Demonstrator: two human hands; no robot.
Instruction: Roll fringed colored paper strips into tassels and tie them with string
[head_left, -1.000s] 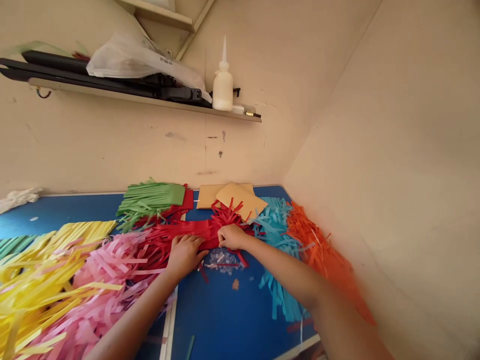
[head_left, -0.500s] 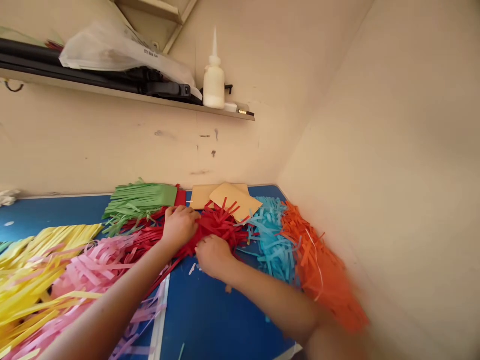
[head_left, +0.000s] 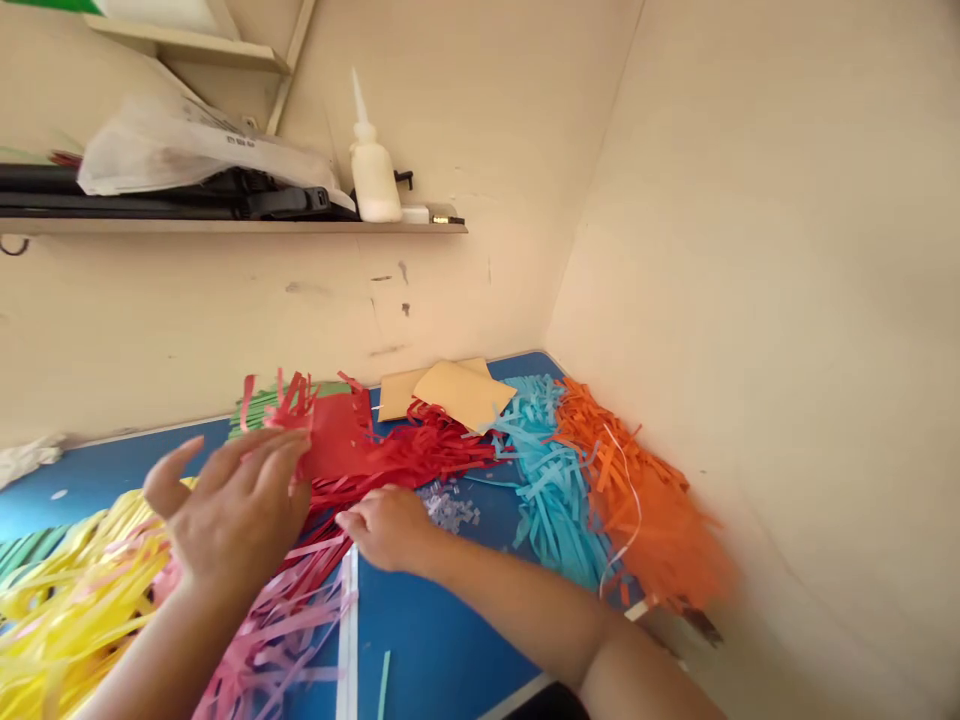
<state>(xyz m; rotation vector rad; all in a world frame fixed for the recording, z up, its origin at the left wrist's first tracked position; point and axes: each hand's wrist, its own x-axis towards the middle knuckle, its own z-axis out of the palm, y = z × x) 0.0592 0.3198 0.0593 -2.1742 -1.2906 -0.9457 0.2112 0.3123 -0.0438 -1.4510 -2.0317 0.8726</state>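
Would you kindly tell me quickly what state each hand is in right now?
Left hand: fingers bent at the red paper; whether it grips cannot be told.
Right hand: fingers curled near the red paper; any hold cannot be told.

Multicoloured paper fringes [head_left: 424, 450] on blue tabletop [head_left: 442, 635]

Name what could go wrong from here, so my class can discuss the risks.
1. Tangling: the red fringed paper lies against the pink strips and reaches the light-blue fringed paper, so thin strips might catch.
2. Stray bits: pale scraps lie close to the right hand and might get swept into the red fringed paper.
3. Snagging: the white string draped over the orange fringed paper could drag strips along if tugged.
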